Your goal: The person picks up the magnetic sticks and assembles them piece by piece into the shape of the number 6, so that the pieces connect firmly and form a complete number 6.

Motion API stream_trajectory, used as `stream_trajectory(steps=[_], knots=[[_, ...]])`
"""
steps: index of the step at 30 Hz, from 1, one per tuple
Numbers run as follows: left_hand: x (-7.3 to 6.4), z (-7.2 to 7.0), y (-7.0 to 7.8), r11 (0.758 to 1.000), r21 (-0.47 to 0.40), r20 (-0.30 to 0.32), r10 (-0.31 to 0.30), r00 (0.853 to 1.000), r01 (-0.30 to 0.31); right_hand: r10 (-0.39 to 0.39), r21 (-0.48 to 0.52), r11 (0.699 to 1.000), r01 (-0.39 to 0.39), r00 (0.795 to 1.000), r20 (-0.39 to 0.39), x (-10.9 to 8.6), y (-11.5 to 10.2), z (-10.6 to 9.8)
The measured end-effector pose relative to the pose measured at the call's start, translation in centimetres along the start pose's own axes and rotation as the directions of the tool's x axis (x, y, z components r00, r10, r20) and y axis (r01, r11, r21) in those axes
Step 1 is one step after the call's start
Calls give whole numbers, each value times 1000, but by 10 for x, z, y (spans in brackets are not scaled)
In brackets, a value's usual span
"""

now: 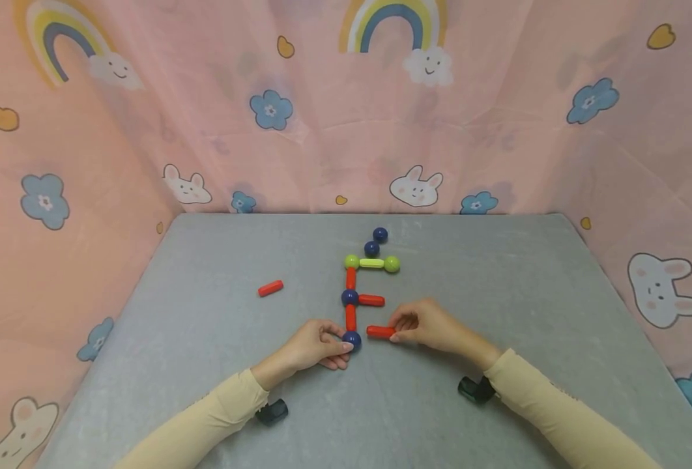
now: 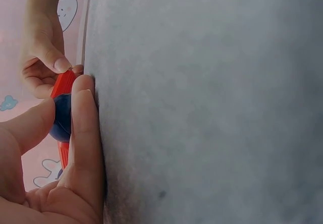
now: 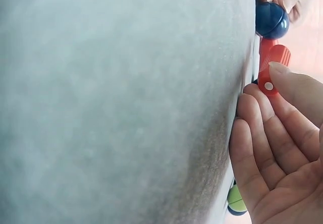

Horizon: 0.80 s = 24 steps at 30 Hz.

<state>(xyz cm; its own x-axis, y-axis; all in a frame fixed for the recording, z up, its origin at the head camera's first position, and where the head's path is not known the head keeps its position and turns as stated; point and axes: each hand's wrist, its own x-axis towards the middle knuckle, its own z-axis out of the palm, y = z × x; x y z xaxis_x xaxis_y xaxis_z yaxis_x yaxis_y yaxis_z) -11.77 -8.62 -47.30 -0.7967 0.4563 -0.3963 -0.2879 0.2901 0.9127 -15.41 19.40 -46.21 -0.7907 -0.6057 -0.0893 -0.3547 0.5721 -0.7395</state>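
My left hand (image 1: 317,345) pinches a dark blue ball (image 1: 353,340) between thumb and fingers, at the near end of a joined shape of rods and balls. From that ball a red rod (image 1: 350,318) runs up to a second blue ball (image 1: 350,297), which has another red rod (image 1: 372,300) pointing right. Beyond it, one more red rod leads to a green ball (image 1: 352,262), a yellow-green rod (image 1: 372,264) and a second green ball (image 1: 391,264). Just right of the near ball, my right hand (image 1: 431,326) pinches a loose red rod (image 3: 272,72) by its end, a small gap between them.
Two loose blue balls (image 1: 380,234) lie behind the yellow-green rod. A separate red rod (image 1: 271,288) rests off to the left on the grey tabletop (image 1: 205,260). Pink printed cloth (image 1: 322,150) hangs round the back and sides.
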Motion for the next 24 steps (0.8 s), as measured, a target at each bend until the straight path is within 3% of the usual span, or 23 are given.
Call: stream_trajectory(steps=[24], knots=[[1, 1, 1, 1000, -13, -11, -20, 1000, 20, 6, -9, 1000, -6, 1000, 8, 0, -4, 5]])
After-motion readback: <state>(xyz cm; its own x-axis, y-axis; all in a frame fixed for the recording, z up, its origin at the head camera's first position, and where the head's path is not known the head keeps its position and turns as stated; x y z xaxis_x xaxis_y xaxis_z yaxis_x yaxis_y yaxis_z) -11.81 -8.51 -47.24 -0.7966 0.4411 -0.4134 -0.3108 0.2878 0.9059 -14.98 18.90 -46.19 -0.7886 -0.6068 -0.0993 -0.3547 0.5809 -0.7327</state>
